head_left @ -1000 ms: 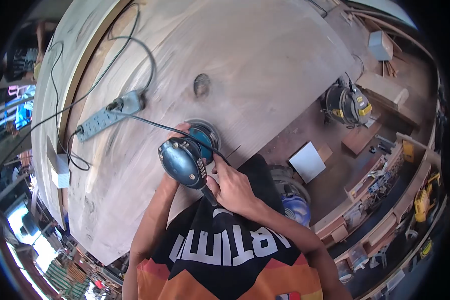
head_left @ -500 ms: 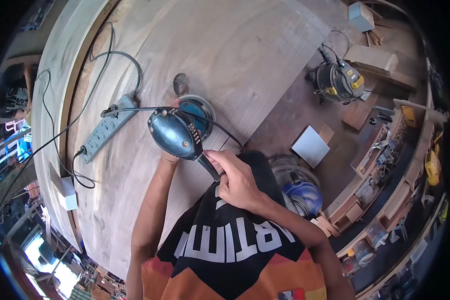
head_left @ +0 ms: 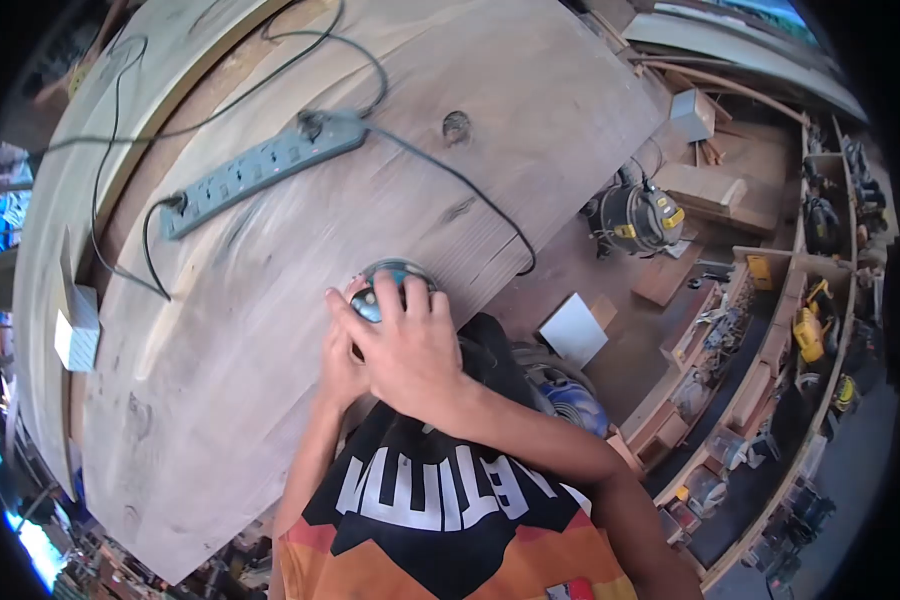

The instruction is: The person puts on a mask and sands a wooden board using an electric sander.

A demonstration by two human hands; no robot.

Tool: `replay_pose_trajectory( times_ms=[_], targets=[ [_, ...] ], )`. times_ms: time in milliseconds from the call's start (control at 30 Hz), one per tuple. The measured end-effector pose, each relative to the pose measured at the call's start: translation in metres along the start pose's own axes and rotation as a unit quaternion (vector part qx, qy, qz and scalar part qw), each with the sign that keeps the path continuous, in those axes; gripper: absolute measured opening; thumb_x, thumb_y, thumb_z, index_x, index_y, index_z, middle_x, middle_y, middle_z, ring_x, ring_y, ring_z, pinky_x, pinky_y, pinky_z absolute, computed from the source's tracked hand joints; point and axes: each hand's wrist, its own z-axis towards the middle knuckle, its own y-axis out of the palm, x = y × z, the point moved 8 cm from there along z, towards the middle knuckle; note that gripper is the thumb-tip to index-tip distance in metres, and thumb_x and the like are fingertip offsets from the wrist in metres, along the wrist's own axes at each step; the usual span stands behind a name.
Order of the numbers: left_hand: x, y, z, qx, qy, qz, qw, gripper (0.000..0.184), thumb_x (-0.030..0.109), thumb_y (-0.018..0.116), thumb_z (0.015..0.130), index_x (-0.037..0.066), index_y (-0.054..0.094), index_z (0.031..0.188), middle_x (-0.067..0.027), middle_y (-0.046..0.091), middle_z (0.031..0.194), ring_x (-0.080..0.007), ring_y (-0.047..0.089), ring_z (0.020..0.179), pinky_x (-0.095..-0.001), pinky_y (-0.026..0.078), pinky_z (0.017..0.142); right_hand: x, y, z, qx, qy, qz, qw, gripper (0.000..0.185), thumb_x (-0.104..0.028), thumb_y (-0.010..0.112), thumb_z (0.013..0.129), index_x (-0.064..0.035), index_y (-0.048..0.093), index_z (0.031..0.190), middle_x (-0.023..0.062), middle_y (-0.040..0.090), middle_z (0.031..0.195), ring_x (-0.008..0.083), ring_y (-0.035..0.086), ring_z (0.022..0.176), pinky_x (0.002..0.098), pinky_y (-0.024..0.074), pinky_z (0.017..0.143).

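Observation:
An electric sander (head_left: 368, 304) with a dark rounded body and a teal base rests on the large wooden slab (head_left: 240, 370), near its front edge. My right hand (head_left: 410, 350) lies over the top of it, fingers curved around the body. Pressed against the sander's left side, my left hand (head_left: 342, 362) grips it, its fingers partly hidden by the right hand. Most of the sander's body is covered by both hands. Beyond them, a grey power strip (head_left: 245, 183) lies on the slab, and a dark cord (head_left: 460, 178) runs from it over the right edge.
A dark knot (head_left: 456, 127) and cracks mark the slab. A small white box (head_left: 77, 330) stands at the left. On the floor to the right are a shop vacuum (head_left: 638, 218) and a white square panel (head_left: 574, 330). Shelving with tools (head_left: 740, 360) curves along the right.
The sander has gone from tilted up in my hands to lying on the slab, closer to my body. My right hand has moved from its cord end onto its top. The view has shifted.

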Motion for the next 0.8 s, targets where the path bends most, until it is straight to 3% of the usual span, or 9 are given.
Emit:
replay_pose_trajectory(
  times_ms=[33,133,200,300,500,800],
  targets=[
    [0.006,-0.011,-0.005,0.006,0.043,0.025,0.999,0.067,0.017,0.083,0.083,-0.005,0.059,0.141,-0.0261,0.055,0.152,-0.0403,0.047,0.147,-0.0488,0.036,0.122,-0.003,0.001,-0.001,-0.017,0.015,-0.006,1.0,0.068,-0.026,0.079,0.077,-0.0233,0.058,0.142,0.0185,0.052,0.13,0.0389,0.054,0.111,0.0495,0.0478,0.081],
    [-0.014,-0.048,-0.019,0.024,0.028,0.151,0.988,0.059,0.01,0.079,0.084,-0.001,0.063,0.14,-0.0228,0.06,0.147,-0.0388,0.049,0.146,-0.0487,0.038,0.121,0.007,-0.009,0.008,-0.028,0.062,-0.016,0.998,0.055,-0.024,0.08,0.078,-0.0233,0.062,0.13,0.0168,0.053,0.118,0.0404,0.06,0.107,0.0526,0.052,0.078],
    [-0.033,-0.076,-0.029,0.082,0.008,0.137,0.987,0.05,0.006,0.075,0.084,0.001,0.068,0.133,-0.0199,0.067,0.139,-0.0377,0.054,0.142,-0.0479,0.04,0.12,0.024,-0.015,0.019,-0.046,0.107,-0.022,0.993,0.053,-0.024,0.082,0.078,-0.022,0.063,0.127,0.0179,0.054,0.116,0.0417,0.062,0.104,0.0537,0.0535,0.077],
    [-0.046,-0.102,-0.037,0.145,0.024,0.097,0.984,0.037,0.006,0.073,0.083,-0.001,0.075,0.119,-0.0189,0.073,0.128,-0.0371,0.061,0.135,-0.0473,0.044,0.116,0.042,-0.024,0.032,0.04,0.05,-0.047,0.997,0.051,-0.023,0.084,0.077,-0.0197,0.065,0.124,0.0187,0.056,0.112,0.0432,0.065,0.1,0.0535,0.0549,0.078],
    [-0.04,-0.099,-0.033,0.136,0.055,0.092,0.985,0.035,0.006,0.072,0.083,0.0,0.076,0.116,-0.0182,0.075,0.123,-0.0373,0.063,0.131,-0.0497,0.044,0.116,0.09,-0.047,0.083,0.137,0.029,-0.097,0.985,0.05,-0.026,0.086,0.075,-0.0192,0.066,0.121,0.02,0.062,0.108,0.0438,0.067,0.098,0.0515,0.0553,0.081],
    [-0.041,-0.102,-0.033,0.14,0.058,0.08,0.985,0.03,0.004,0.072,0.081,0.001,0.077,0.111,-0.0149,0.076,0.116,-0.0361,0.066,0.126,-0.0507,0.046,0.114,0.143,-0.066,0.126,0.178,0.072,-0.152,0.969,0.051,-0.033,0.085,0.076,-0.0219,0.066,0.122,0.0198,0.064,0.105,0.0431,0.067,0.099,0.0504,0.0556,0.082]
  ],
)
